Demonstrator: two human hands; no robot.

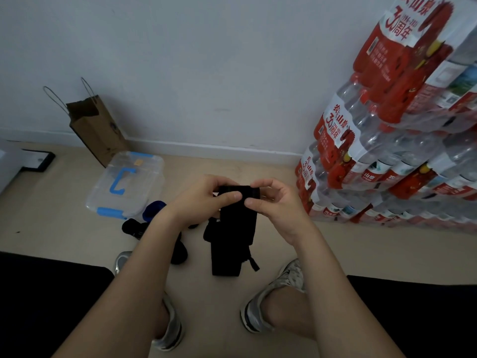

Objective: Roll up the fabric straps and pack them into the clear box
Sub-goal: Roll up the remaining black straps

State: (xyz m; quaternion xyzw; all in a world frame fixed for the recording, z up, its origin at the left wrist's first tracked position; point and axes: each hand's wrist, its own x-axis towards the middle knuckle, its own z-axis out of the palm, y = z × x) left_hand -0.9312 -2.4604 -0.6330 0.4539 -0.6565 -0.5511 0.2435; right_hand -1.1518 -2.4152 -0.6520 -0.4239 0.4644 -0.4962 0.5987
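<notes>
I hold a black fabric strap up in front of me, its top end curled into a small roll between both hands and its tail hanging down to the floor. My left hand pinches the roll's left side. My right hand pinches its right side. The clear box with blue latches and a blue handle lies on the floor to the left, lid on. More black straps and a blue one lie on the floor beside the box, partly hidden by my left forearm.
A brown paper bag leans on the wall behind the box. Stacked packs of bottled water fill the right side. My shoes rest on the beige floor below the strap. A dark frame lies at the far left.
</notes>
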